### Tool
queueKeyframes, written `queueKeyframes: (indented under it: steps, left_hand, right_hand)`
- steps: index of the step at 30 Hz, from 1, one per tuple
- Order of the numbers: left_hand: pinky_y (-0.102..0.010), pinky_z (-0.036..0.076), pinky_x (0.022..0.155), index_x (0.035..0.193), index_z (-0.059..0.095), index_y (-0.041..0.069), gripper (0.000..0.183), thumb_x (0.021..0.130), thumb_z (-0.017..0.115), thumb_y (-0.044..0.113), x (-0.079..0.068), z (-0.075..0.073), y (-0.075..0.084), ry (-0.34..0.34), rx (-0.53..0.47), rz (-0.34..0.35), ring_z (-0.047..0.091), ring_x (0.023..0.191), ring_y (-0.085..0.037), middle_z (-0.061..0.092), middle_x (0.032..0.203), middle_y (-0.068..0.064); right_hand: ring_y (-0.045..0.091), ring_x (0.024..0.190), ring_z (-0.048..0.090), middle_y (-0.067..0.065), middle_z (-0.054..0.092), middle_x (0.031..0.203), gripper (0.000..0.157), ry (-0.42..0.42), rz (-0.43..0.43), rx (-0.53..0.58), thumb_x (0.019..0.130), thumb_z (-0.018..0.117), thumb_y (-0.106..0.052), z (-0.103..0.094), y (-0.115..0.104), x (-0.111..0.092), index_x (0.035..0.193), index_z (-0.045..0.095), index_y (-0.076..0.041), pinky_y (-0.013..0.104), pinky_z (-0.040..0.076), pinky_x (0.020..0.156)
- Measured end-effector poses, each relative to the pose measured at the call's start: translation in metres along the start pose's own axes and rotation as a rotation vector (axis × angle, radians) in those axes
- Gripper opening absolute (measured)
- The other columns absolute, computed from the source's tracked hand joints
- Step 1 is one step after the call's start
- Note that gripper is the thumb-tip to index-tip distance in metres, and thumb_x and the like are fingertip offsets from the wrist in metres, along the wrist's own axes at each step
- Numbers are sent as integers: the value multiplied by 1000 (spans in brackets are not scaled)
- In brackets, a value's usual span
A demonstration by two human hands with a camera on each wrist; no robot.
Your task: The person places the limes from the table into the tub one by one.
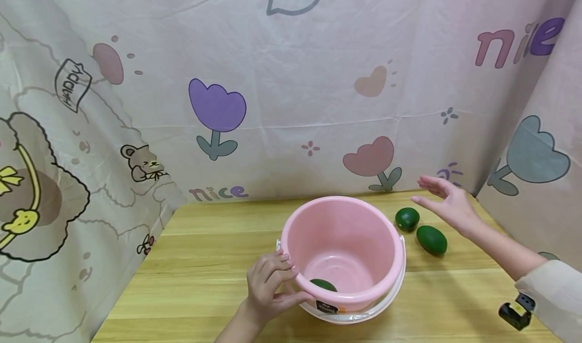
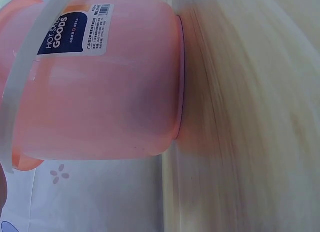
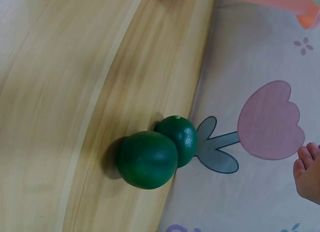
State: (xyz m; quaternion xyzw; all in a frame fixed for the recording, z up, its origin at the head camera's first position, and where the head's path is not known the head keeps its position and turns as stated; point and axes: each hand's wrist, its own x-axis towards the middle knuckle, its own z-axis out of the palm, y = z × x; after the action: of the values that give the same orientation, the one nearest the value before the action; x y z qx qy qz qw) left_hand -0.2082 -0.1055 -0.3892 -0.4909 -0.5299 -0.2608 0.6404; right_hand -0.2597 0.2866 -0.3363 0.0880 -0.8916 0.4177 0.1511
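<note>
A pink plastic bucket (image 1: 341, 227) stands upright on the wooden table, its white handle (image 1: 354, 317) lowered along the front. My left hand (image 1: 273, 285) grips the bucket's near-left rim between thumb and fingers. Inside, a dark green oval fruit, lime-like (image 1: 324, 285), lies at the bottom, partly hidden by the front rim. Two similar green fruits (image 1: 432, 240) (image 1: 407, 219) sit on the table to the bucket's right. Above and just beyond them is my right hand (image 1: 447, 206), fingers extended and thumb apart, holding nothing. The right wrist view shows both fruits (image 3: 147, 159) beneath the hand (image 3: 310, 174).
The wooden table (image 1: 204, 262) meets a printed cloth backdrop (image 1: 282, 80) at its far edge, with more cloth hanging along both sides. A printed label (image 2: 82, 32) is stuck on the bucket's side. A small black device (image 1: 518, 310) is worn at the right sleeve.
</note>
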Motion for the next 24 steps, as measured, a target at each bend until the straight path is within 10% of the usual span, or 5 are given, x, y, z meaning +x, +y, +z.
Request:
queueKeyframes:
  steps: [10, 17, 24]
  left_hand:
    - [-31, 58, 66, 67, 58, 3, 49, 77, 73, 49, -1, 1, 0, 12, 3, 12, 58, 68, -22, 60, 71, -8]
    - [-31, 58, 67, 68, 59, 3, 49, 76, 73, 49, -1, 1, 0, 8, 2, 10, 58, 69, -22, 61, 71, -8]
    - [-31, 58, 67, 67, 58, 4, 49, 77, 73, 49, -1, 0, -1, 4, 0, 15, 58, 69, -21, 61, 71, -9]
  right_hand:
    - [44, 122, 45, 25, 50, 134, 67, 3, 45, -18, 88, 67, -36, -1, 13, 2, 136, 42, 3, -6, 35, 78]
    - [47, 124, 41, 27, 46, 136, 72, -11, 86, -27, 88, 65, -38, 1, 25, 2, 139, 37, 4, 64, 36, 99]
    - [48, 123, 41, 30, 46, 135, 71, 0, 93, -34, 88, 66, -38, 1, 34, 2, 138, 38, 6, 65, 36, 98]
